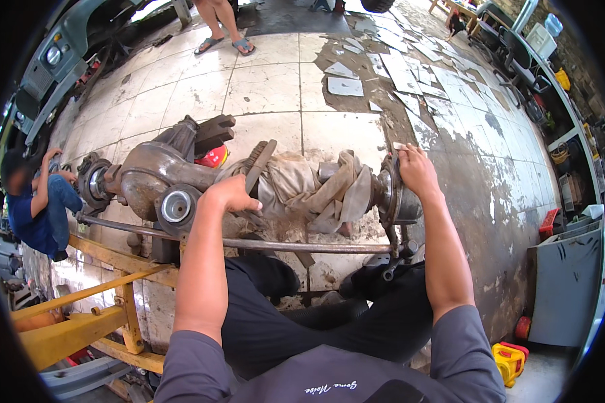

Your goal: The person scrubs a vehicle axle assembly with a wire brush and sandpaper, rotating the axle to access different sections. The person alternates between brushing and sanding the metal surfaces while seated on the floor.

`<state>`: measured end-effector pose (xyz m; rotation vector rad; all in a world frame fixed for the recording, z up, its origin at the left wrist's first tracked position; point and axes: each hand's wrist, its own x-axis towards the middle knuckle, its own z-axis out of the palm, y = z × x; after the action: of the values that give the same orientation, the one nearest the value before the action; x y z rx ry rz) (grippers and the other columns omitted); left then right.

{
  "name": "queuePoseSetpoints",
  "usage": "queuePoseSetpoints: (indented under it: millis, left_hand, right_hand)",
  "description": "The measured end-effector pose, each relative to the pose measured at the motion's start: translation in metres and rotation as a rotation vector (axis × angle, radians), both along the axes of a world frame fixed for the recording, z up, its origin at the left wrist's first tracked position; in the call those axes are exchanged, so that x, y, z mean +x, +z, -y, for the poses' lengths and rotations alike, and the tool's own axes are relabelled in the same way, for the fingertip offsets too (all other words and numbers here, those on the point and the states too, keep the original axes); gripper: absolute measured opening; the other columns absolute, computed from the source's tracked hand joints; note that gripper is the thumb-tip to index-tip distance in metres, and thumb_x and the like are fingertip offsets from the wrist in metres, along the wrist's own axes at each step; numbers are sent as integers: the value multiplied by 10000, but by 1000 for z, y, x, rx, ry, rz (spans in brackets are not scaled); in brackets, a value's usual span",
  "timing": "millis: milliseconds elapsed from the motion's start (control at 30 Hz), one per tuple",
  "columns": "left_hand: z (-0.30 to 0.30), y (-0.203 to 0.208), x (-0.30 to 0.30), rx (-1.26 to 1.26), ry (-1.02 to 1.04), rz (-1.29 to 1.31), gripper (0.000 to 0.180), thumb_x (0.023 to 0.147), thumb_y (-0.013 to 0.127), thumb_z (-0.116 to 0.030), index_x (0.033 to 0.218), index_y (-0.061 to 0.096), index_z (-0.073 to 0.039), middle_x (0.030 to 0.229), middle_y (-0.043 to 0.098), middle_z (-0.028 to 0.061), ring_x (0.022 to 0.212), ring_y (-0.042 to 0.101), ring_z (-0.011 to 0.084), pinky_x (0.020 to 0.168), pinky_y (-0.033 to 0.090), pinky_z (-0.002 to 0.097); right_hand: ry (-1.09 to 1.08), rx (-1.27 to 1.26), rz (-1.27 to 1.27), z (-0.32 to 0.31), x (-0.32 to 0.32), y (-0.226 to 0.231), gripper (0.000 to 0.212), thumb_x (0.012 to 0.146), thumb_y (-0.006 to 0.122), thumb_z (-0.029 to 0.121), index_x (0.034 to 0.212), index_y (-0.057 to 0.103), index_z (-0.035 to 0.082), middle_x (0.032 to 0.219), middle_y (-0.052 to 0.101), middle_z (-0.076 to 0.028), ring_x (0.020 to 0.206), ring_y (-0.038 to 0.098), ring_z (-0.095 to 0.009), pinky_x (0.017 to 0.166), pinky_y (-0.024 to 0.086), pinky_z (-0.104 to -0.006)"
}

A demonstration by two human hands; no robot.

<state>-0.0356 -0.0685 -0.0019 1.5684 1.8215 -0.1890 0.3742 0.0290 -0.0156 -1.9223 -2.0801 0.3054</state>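
A greasy vehicle axle (158,164) lies across in front of me, with a bulging differential housing on its left part. My left hand (230,195) is closed at the lower end of a wire brush (259,161), over the axle tube, with its thumb pointing right. A dirty beige rag (292,185) is draped over the tube beside it. At the axle's right end, my right hand (417,169) pinches a small pale flat piece (400,146) against the wheel hub (400,198). A long steel rod (302,246) runs along the near side.
A yellow metal frame (74,336) stands at the lower left. One person (30,201) crouches at the axle's left end; another's sandalled feet (228,46) are beyond it. Broken tiles (403,70) lie at the far right. A grey cabinet (566,285) stands right.
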Motion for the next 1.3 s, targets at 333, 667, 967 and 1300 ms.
queuePoseSetpoints:
  millis: [333,667,967,1300]
  left_hand:
    - [2,-11,-6,22,26,32,679,731,830,-327,1209,542,59,1075,672,210,969,643,277,856,500,364]
    - [0,-5,-1,18,14,9,710,731,831,-326,1229,522,74,1119,659,231,1039,635,310,908,486,371]
    - [-1,-6,-2,6,2,35,714,735,827,-304,1253,515,74,1157,648,235,1098,616,314,968,460,364]
    - [-2,0,4,12,-4,-17,725,730,833,-301,1262,513,73,1183,644,228,1109,617,292,964,463,366]
  right_hand:
    - [96,65,99,7,-8,6,413,1019,371,292,1192,621,13,1277,599,-214,1263,507,-369,1091,375,-457]
    - [-131,-26,-171,6,20,18,503,1007,410,373,1276,587,-14,1211,623,-260,1159,572,-405,1007,428,-457]
    - [-203,-164,-175,4,19,21,457,1001,438,352,1263,609,19,1210,616,-271,1196,548,-414,1021,420,-458]
    - [-307,-242,-511,10,55,20,443,1002,479,354,1063,658,-46,853,674,-147,746,611,-217,688,470,-370]
